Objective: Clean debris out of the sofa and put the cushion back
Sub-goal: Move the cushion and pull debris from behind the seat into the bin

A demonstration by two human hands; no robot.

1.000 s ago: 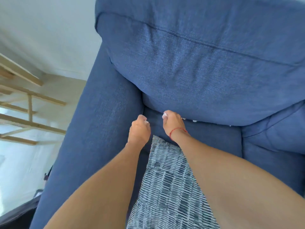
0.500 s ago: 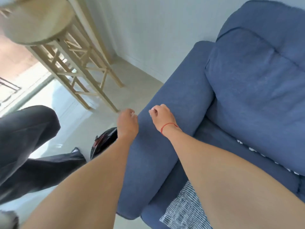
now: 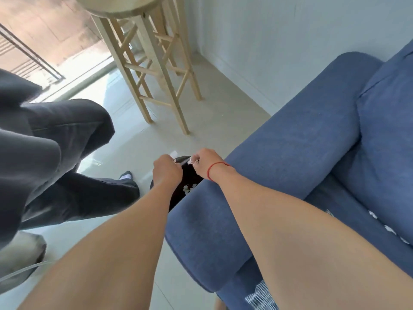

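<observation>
Both my hands hover over a black bin [image 3: 178, 198] that stands on the floor against the blue sofa's armrest [image 3: 279, 157]. My left hand [image 3: 166, 170] is a closed fist with a white scrap showing at its fingertips. My right hand [image 3: 204, 163], with a red string at the wrist, pinches small white debris [image 3: 191, 162]. More white bits [image 3: 188, 187] lie inside the bin. On the sofa seat at the right, white debris [image 3: 388, 229] sits below the blue back cushion [image 3: 388, 121]. A striped blue-white cushion [image 3: 261, 296] shows at the bottom edge.
A pale wooden stool [image 3: 152, 63] stands on the tiled floor beyond the bin. Another person's dark-trousered legs [image 3: 67, 153] and a white-socked foot [image 3: 126, 175] fill the left side. A white wall [image 3: 279, 30] runs behind the sofa.
My view swung left from the sofa seat to the floor beside the armrest. Both hands travelled from the gap under the back cushion, over the armrest, to above the black bin.
</observation>
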